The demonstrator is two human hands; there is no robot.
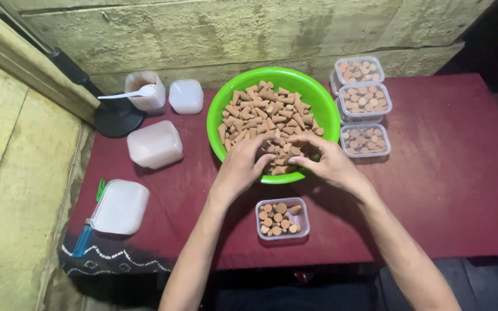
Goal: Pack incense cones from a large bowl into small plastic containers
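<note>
Reaching into the near side of the green bowl (217, 115), both hands rest among the brown cones (266, 112) heaped inside. The left hand (242, 167) curls its fingers over cones at the bowl's near rim; whether it grips any I cannot tell. The right hand (324, 161) pinches its fingertips together on cones just beside the left. Near the person, just below the bowl, a small clear tub (302, 227) sits on the red table (445, 190), partly filled with upright cones. Right of the bowl, three filled tubs (364, 140) stand in a row running far. Left lie lidded white containers (154, 144), and a jar holding a white spoon (128, 94).
</note>
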